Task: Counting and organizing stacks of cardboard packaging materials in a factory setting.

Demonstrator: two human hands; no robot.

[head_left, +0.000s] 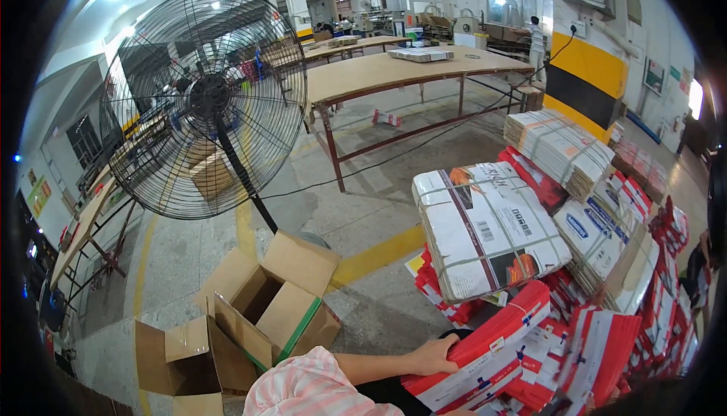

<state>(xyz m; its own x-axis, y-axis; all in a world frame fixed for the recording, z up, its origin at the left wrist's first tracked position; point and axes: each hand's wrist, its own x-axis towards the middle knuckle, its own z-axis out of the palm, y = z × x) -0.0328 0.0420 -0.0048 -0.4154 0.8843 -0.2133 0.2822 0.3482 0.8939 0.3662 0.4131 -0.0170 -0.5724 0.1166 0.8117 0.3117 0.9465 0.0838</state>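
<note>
My left hand (433,357), at the end of a pink-and-white striped sleeve (322,386), grips the left end of a thick stack of flat red-and-white packaging (492,344). Its thumb lies on top of the stack, and the other fingers are mostly hidden. At the lower picture edge, below that stack, a sliver of skin (459,413) shows, which seems to be my right hand; its fingers cannot be made out. More red-and-white packaging bundles (598,351) lie just right of the held stack. Beyond it rests a strapped white bundle of flat cartons (488,226).
Two open cardboard boxes, a larger one (310,321) and a smaller one (178,351), stand on the floor at left. Behind them is a large black pedestal fan (208,98), its cable crossing the floor. Further strapped bundles (560,151) are piled at right. A long table (363,79) stands beyond.
</note>
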